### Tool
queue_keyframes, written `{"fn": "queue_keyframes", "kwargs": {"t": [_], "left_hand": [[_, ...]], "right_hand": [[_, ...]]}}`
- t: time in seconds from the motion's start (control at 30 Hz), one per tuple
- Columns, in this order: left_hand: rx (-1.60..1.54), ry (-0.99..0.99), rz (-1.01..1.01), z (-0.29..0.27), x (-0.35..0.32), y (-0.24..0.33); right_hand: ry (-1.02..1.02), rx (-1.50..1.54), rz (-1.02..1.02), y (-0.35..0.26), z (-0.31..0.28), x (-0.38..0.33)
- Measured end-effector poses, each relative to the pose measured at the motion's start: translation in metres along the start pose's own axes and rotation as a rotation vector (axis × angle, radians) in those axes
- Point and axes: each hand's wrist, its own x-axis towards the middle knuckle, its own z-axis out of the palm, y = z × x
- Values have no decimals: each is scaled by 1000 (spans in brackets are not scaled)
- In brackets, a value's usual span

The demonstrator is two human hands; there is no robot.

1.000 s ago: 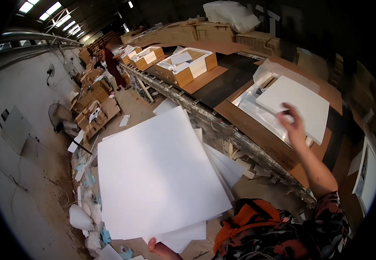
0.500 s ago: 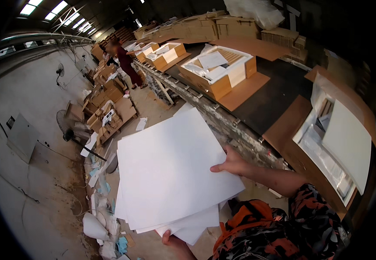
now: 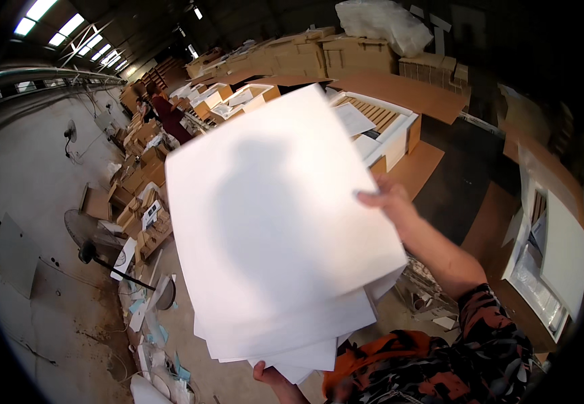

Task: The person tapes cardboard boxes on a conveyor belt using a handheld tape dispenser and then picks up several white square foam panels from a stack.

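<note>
Warehouse floor of bare grey concrete [image 3: 43,222] fills the left side, under a dark roof with bright skylights [image 3: 50,17]. On that floor a standing fan [image 3: 83,232] leans near a scatter of paper scraps and a row of small brown cartons [image 3: 137,202], which runs back toward a person in dark red [image 3: 171,118] working far off. Held up in the middle of the view is a fanned stack of large white sheets [image 3: 272,222], tilted so its top corner points away and a soft shadow falls across its face. The left hand [image 3: 272,377] comes in at the lower edge and grips the bottom edge of the stack from beneath; only the thumb and part of the palm show, closed on the sheets. The right hand [image 3: 389,202] reaches up from a patterned orange-and-black sleeve, forearm raised, its fingers curled over the stack's right edge and pinching it. Behind the sheets, open cardboard boxes [image 3: 379,124] with white liners sit on a long tabletop [image 3: 440,168]; farther back stand stacked brown cartons [image 3: 346,54] topped by a white plastic bag [image 3: 383,23]. At the far right lies a flat white panel [image 3: 564,256].
</note>
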Motion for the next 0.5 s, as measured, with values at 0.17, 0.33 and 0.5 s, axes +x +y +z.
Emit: {"fn": "queue_keyframes", "kwargs": {"t": [0.17,0.33,0.5], "left_hand": [[30,-136,-10,-19,99,6],[-10,-36,-40,-11,188,39],[61,-45,-51,-31,267,74]], "right_hand": [[296,99,-214,-23,-58,123],[578,14,-290,31,-159,238],[1348,-1322,-188,70,-168,277]]}}
